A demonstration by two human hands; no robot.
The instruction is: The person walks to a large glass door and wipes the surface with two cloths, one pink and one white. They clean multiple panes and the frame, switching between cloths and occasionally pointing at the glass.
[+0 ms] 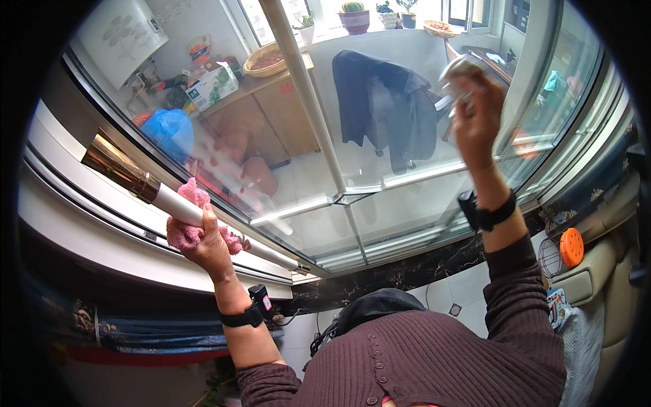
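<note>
My left hand [211,249] is closed on a fluffy pink cloth [184,235], which it presses around a white pole [178,206]. A shiny gold end piece [119,165] caps the upper left of this pole, which slants along the door frame. Raised at the upper right, my right hand [478,125] grips a whitish thing [461,66] in front of the glass. Motion blurs that hand, and I cannot make out the thing's kind. Large glass door panes [291,203] with pale frames stand before me, with hazy patches and reflections on them.
Behind the glass are a dark garment [380,108] draped over something, a blue plastic bag [169,132], a wicker basket [266,61] and potted plants [354,19] on a sill. At the right lies an orange round stool top [571,247] beside a beige sofa [590,281]. Folded blue fabric [149,330] is at lower left.
</note>
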